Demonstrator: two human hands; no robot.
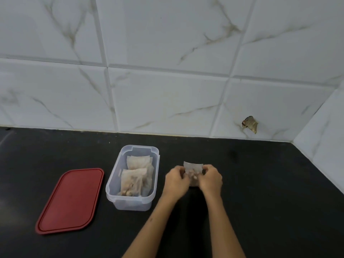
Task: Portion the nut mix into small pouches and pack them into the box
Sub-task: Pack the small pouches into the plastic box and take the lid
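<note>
Head view: both hands [193, 180] on pouch [192, 167]

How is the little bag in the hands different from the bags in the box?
The held pouch is pinched between the left hand and right hand above the counter; the packed pouches stand inside the clear box, untouched. Both look translucent and hold nuts.

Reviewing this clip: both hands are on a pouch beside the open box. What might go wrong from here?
1. The pouch is pinched between the left hand and right hand; if its top is not sealed, nuts may spill onto the black counter.
2. The clear box already holds several upright pouches, so pushing another in might crumple them.
3. The red lid lies apart on the left, so the box stays uncovered.
</note>
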